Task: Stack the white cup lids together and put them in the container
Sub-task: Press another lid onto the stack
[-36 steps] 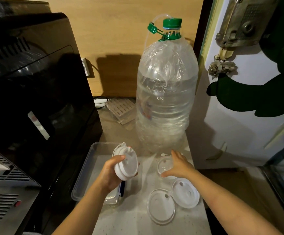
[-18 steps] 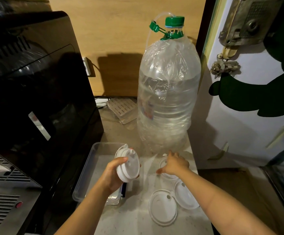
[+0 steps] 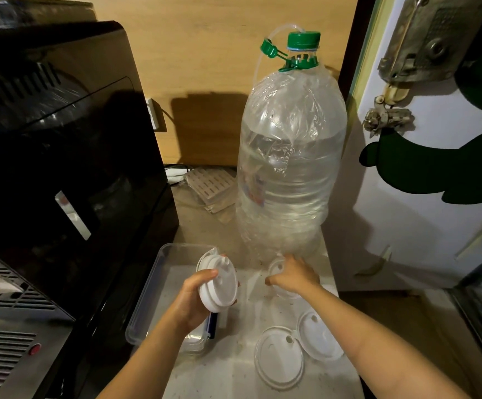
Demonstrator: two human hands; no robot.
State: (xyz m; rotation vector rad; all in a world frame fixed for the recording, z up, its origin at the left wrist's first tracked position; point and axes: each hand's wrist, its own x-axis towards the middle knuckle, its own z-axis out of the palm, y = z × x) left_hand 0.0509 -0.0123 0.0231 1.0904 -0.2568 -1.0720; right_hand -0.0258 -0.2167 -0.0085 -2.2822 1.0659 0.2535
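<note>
My left hand (image 3: 192, 302) grips a small stack of white cup lids (image 3: 219, 283), tilted on edge above the right side of the clear plastic container (image 3: 150, 295). My right hand (image 3: 294, 273) rests on another white lid (image 3: 275, 267) lying on the counter at the foot of the water bottle, fingers curled over it. Two more white lids lie flat nearer to me: one (image 3: 278, 357) in front and one (image 3: 319, 338) to its right, partly under my right forearm.
A large clear water bottle (image 3: 290, 156) with a green cap stands just behind the lids. A black appliance (image 3: 61, 168) fills the left side beside the container. The counter's right edge drops off next to a white door (image 3: 435, 226).
My right hand has moved forward and closed down over the far lid by the bottle. My left hand keeps the lid stack in about the same place.
</note>
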